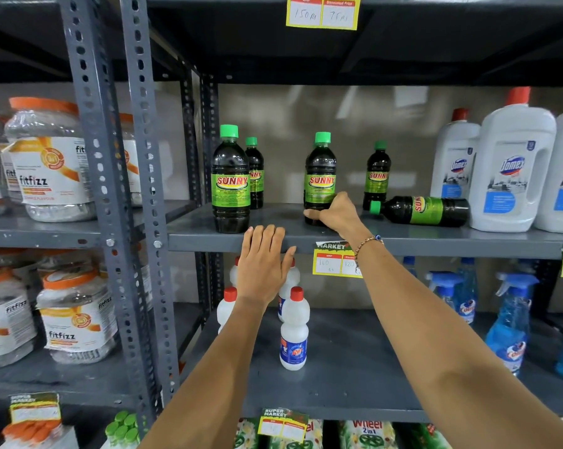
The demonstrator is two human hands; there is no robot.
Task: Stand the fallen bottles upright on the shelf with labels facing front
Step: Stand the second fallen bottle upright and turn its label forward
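Dark Sunny bottles with green caps and green labels stand on the grey middle shelf. The front left bottle is upright, label forward, with a second bottle behind it. My right hand grips the base of the upright middle bottle, whose label faces front. Another upright bottle stands behind on the right. One fallen bottle lies on its side, cap pointing left. My left hand is open, fingers resting against the shelf's front edge.
White Domex jugs crowd the shelf's right end, touching the fallen bottle's base. Fitfizz jars fill the left rack behind grey uprights. Below are small white bottles and blue spray bottles. Yellow price tags hang on shelf edges.
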